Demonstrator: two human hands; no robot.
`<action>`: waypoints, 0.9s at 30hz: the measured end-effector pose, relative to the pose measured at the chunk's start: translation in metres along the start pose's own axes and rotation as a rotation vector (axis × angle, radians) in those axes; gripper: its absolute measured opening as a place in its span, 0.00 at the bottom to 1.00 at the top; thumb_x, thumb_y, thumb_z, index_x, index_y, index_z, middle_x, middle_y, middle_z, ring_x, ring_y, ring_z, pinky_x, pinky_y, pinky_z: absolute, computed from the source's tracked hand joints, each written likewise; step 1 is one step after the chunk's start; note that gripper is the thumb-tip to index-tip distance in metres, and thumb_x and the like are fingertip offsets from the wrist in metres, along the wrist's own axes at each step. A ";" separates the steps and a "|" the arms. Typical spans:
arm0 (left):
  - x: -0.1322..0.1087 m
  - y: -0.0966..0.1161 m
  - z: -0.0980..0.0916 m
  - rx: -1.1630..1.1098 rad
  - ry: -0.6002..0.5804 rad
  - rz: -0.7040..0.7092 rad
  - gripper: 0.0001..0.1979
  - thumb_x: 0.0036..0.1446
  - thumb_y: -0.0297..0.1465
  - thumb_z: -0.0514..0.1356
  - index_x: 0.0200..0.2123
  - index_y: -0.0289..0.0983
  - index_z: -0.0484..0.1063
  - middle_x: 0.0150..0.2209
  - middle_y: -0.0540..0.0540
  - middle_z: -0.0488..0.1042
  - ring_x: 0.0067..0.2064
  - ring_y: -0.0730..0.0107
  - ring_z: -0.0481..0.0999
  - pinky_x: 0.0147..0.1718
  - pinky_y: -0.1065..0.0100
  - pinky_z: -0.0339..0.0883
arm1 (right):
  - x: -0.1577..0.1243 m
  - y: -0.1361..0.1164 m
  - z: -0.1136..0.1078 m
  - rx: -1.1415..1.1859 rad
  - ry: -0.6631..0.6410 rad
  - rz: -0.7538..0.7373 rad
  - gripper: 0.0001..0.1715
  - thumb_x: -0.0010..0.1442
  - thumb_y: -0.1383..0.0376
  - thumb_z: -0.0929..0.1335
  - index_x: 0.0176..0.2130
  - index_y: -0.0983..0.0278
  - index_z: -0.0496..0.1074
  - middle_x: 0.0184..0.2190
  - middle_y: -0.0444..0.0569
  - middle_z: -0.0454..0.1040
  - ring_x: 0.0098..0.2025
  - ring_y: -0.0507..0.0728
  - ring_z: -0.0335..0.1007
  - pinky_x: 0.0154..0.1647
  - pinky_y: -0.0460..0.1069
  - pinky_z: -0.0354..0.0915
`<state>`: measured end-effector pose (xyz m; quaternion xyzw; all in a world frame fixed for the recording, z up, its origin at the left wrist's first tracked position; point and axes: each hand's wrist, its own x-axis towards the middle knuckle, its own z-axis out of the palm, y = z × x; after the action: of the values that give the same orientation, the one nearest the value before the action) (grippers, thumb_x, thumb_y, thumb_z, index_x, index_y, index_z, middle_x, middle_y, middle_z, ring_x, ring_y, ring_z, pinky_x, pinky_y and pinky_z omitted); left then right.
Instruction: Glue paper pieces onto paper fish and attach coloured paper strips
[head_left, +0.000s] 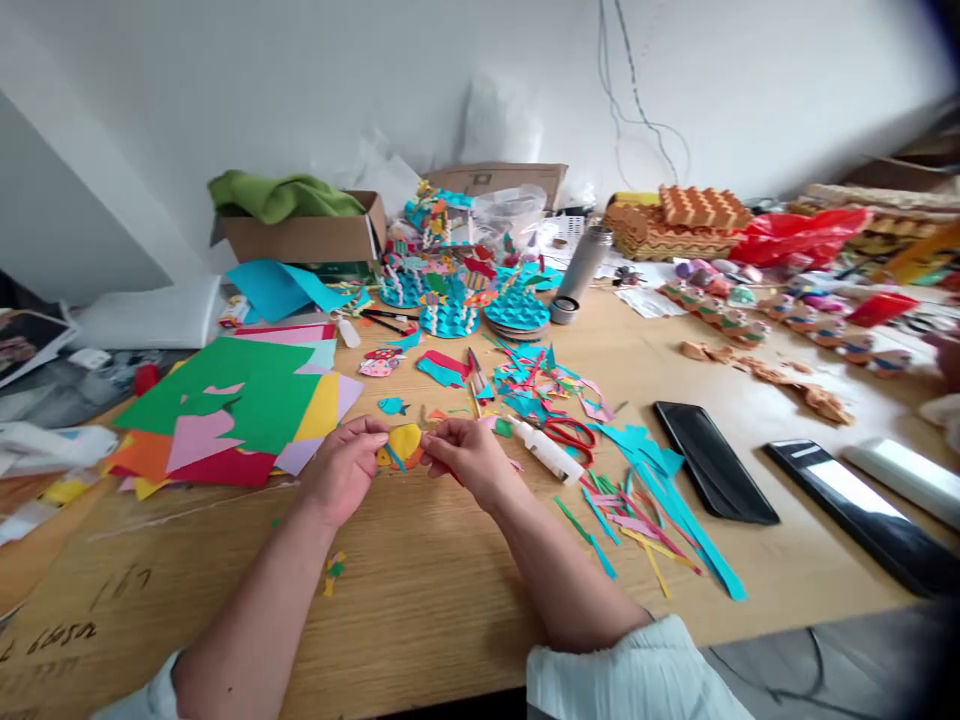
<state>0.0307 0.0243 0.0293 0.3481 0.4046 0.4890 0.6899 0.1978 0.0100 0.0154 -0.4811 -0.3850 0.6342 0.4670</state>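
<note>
Left hand (pixel 346 470) and right hand (pixel 472 458), thumbs and fingers pinched together on opposite sides of a yellow-and-orange paper piece (pixel 406 438), held above a wooden table (pixel 420 610), small blue fish cutout (pixel 391 406) just beyond, white bottle (pixel 551 453) and red-handled scissors (pixel 576 436) near the right hand, coloured sheets (pixel 262 395) to the left.

I see the left forearm (pixel 259 600) and right forearm (pixel 555 560), bare, slanting forward and inward; the left hand (pixel 343 468) and right hand (pixel 474 458) nearly meet, each in a pinch.
</note>
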 end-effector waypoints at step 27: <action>0.004 -0.001 -0.001 0.112 0.231 0.016 0.09 0.34 0.26 0.69 0.23 0.35 0.73 0.25 0.50 0.76 0.29 0.68 0.75 0.31 0.65 0.72 | -0.097 -0.029 -0.043 -1.019 0.301 -0.374 0.08 0.57 0.69 0.71 0.26 0.62 0.74 0.23 0.43 0.74 0.25 0.51 0.68 0.26 0.46 0.58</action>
<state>0.0312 0.0283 0.0271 0.3305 0.5055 0.5078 0.6143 0.2554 -0.0743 0.0567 -0.6546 -0.6505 0.1990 0.3297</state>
